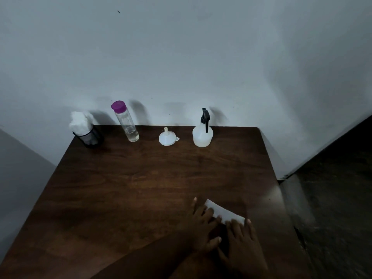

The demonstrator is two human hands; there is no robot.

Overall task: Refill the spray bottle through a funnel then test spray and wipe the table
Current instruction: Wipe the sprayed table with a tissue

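Writing: no brand, label or lettering can be read on anything in the frame.
Table (141, 188): dark brown wood, filling the lower and middle part of the frame, its far edge against a pale wall.
Black cup (89, 137): at the far left corner of the table, in the left-centre of the frame, a mesh-like holder stuffed with white tissues (79, 120) that stick out of its top.
Water bottle (125, 121): just right of the cup, a tall clear bottle with a purple cap, leaning in the wide-angle view; a little clear liquid sits at its bottom.
Funnel (167, 137): white, in the centre of the frame between the two bottles, standing on its wide mouth with the spout up, apart from both.
Spray bottle (202, 133): right of the funnel near the far edge, white translucent body with a black trigger head screwed on, upright.
Left hand (201, 226): lower right of the frame, fingers spread and flat, resting on the near-left end of the white tissue.
Tissue (225, 213): a folded white piece lying flat on the table at lower right, partly under both hands.
Right hand (241, 238): just right of the left hand, fingers spread open, fingertips pressing the near-right end of the tissue; neither hand is clenched around it.
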